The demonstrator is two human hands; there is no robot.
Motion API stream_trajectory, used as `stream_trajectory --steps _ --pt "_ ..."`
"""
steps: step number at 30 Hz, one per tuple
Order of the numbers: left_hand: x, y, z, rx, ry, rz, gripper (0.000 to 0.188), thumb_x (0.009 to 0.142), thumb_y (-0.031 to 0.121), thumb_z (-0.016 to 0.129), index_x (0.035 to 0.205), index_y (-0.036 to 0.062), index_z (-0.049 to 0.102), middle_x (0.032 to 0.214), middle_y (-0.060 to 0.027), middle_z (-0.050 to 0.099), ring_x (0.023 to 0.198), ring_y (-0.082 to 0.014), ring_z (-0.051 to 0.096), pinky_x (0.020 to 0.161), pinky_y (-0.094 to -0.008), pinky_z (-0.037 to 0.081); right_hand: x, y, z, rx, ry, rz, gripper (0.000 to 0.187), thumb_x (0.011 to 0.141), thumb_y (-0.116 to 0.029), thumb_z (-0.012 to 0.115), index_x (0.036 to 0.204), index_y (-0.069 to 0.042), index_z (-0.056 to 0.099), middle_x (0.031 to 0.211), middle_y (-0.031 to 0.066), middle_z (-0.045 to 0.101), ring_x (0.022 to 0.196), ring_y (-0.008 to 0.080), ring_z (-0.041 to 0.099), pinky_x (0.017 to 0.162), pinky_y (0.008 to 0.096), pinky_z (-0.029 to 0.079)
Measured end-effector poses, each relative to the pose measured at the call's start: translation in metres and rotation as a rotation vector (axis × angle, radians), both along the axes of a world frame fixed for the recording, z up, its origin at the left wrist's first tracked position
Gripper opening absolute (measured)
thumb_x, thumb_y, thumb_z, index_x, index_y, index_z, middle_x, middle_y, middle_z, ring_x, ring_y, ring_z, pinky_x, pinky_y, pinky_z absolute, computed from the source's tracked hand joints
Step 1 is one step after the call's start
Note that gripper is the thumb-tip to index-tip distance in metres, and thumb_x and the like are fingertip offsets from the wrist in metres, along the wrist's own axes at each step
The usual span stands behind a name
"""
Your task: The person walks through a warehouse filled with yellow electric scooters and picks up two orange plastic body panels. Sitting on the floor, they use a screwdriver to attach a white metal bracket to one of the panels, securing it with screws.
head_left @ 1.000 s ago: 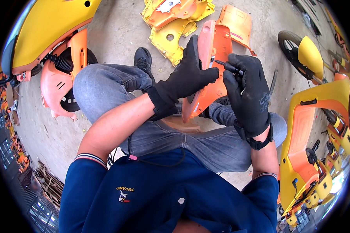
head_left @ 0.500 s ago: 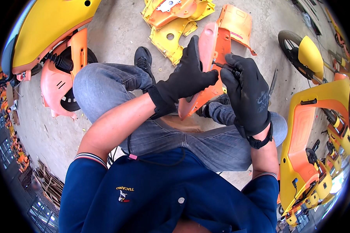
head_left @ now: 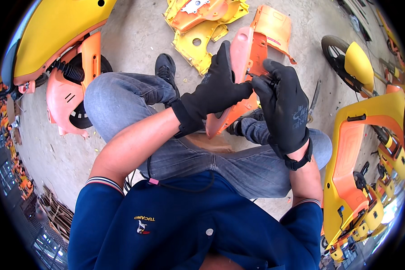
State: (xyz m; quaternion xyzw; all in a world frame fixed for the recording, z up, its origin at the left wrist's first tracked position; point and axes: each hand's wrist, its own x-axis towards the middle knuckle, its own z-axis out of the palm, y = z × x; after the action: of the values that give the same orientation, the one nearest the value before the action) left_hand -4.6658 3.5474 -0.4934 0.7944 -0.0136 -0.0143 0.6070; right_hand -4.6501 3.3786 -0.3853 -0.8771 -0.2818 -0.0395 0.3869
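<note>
Between my knees stands an orange and faded-pink plastic scooter panel [head_left: 241, 44]. My left hand [head_left: 216, 85], in a black work glove, is closed on its left edge, with the thumb stretched across toward the right. My gloved right hand [head_left: 287, 105] pinches a thin dark screwdriver [head_left: 252, 74] by its handle, which the fingers mostly hide. Its shaft points left at the panel's inner face, close to the left thumb. I cannot make out a screw at the tip.
Yellow and orange body parts [head_left: 198, 42] lie on the concrete ahead, beside an orange cover [head_left: 274, 28]. A scooter with a pink fender [head_left: 65, 101] stands left. A yellow frame [head_left: 339, 180] is close on the right, with a wheel [head_left: 335, 56] beyond.
My right hand has turned a little about the screwdriver, its wrist shifting slightly left and its fingers rolling. My left hand and the panel have stayed in place.
</note>
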Motion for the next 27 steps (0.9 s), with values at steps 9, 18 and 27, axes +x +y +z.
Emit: stream_trajectory --steps 9,18,27 --pt "-0.001 0.002 0.010 -0.062 0.114 0.011 0.118 0.070 0.036 0.076 0.149 -0.0139 0.003 0.145 -0.0367 0.026 0.139 -0.0458 0.028 0.114 -0.0473 0.030 0.003 -0.002 -0.005 -0.007 -0.056 0.085 0.042 0.082 0.003 0.070 0.120 -0.002 0.052 0.109 0.0168 0.054 0.085 0.0269 0.069 0.072 0.0357 0.056" --pt "-0.001 0.003 0.010 -0.025 0.110 -0.006 0.119 0.071 0.037 0.076 0.149 -0.0139 0.002 0.147 -0.0373 0.024 0.140 -0.0458 0.028 0.114 -0.0476 0.029 0.003 -0.002 -0.002 0.002 -0.019 0.075 0.043 0.082 0.001 0.071 0.121 -0.001 0.051 0.109 0.0187 0.053 0.086 0.0304 0.069 0.072 0.0371 0.055" --pt "0.000 0.003 0.015 -0.030 0.142 -0.003 0.121 0.070 0.040 0.078 0.149 -0.0145 0.003 0.147 -0.0379 0.024 0.140 -0.0461 0.028 0.115 -0.0474 0.029 -0.002 -0.001 -0.001 -0.064 0.079 -0.033 0.041 0.084 0.002 0.067 0.122 -0.002 0.051 0.109 0.0187 0.054 0.086 0.0305 0.069 0.070 0.0385 0.055"
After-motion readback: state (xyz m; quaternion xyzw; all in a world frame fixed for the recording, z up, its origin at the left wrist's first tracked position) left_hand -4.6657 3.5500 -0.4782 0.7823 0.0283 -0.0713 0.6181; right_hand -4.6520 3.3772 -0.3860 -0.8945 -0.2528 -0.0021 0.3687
